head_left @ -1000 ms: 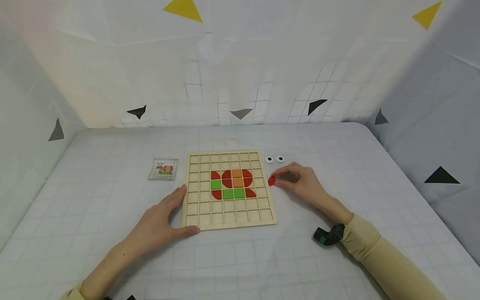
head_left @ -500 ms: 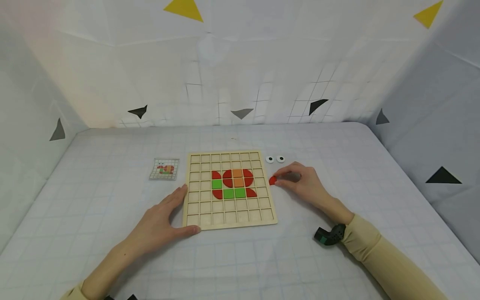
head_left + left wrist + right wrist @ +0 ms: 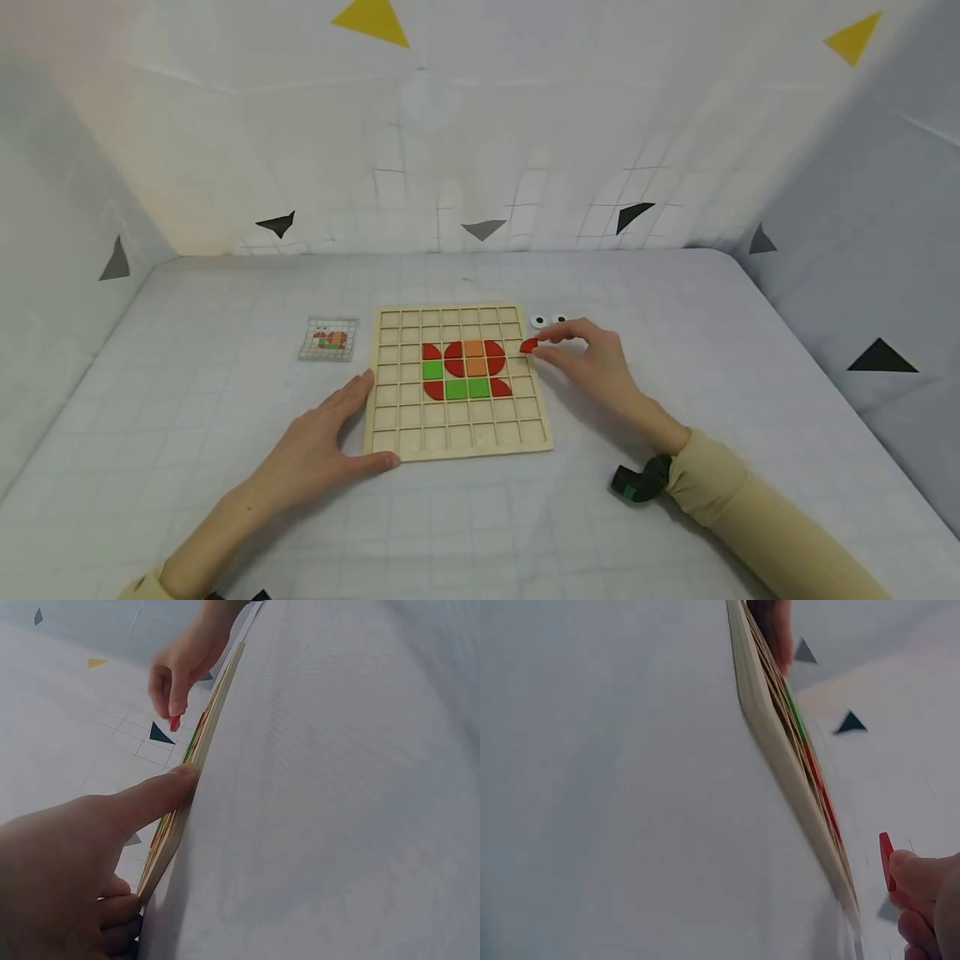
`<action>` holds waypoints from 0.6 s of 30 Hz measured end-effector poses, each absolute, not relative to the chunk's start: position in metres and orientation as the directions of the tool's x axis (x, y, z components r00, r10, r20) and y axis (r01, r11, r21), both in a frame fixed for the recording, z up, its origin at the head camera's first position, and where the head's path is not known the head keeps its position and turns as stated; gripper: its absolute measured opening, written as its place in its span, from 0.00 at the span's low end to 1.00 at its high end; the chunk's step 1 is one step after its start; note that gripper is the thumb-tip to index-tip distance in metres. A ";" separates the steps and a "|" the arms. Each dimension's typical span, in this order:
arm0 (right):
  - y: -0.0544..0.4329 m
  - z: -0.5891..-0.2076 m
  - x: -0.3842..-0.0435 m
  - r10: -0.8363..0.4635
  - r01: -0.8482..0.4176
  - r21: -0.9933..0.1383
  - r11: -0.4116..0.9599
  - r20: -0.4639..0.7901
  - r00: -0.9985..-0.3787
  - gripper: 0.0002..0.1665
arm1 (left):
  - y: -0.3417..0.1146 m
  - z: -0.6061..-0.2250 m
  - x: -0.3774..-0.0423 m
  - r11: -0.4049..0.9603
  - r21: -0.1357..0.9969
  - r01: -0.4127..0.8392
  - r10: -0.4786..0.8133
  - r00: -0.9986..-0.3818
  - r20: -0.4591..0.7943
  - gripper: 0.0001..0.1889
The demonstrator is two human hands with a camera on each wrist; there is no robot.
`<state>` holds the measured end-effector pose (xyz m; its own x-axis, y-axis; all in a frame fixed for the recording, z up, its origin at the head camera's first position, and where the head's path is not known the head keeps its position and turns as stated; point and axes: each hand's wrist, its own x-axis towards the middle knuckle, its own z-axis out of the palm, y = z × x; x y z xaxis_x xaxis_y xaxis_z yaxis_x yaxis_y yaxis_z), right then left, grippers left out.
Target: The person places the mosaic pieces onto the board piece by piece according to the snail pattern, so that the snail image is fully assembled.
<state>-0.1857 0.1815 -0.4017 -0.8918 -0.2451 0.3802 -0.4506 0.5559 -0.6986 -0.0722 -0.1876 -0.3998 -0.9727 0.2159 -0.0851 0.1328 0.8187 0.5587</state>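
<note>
A pale wooden grid board (image 3: 457, 437) lies flat on the table, red, green and orange tiles set in its middle cells. Between thumb and fingertips my right hand (image 3: 592, 358) pinches a red quarter-circle tile (image 3: 528, 345). In the head view that tile overlaps the board's right border; both wrist views show it raised above the board, the red tile (image 3: 887, 861) on edge in the right wrist view. My left hand (image 3: 315, 446) touches the near left corner, fingers along the left edge and thumb at the front edge. The left thumb (image 3: 154, 799) meets the board's side in the left wrist view.
Two round white eye pieces (image 3: 539, 322) with black centres lie beyond the right hand, one partly hidden by it. A small picture card (image 3: 328, 339) of a similar coloured figure lies left of the board. White sheeting (image 3: 525, 125) surrounds the table's back and sides.
My right hand has moved left and slightly away from me, carrying the red quarter-circle tile from beside the board to over its right border. The left hand stays at the corner.
</note>
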 end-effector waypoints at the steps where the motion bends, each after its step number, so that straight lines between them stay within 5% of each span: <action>1: 0.173 -0.401 -0.185 -0.264 -0.468 -0.699 0.541 0.387 -0.884 0.14 | -0.188 -0.400 -0.072 0.818 0.559 0.133 0.216 -0.973 -0.084 0.61; 18: 0.063 -0.405 -0.186 -0.412 -0.533 -0.717 0.449 0.363 -0.836 0.10 | -0.189 -0.401 -0.073 0.811 0.570 0.131 0.220 -0.971 -0.090 0.61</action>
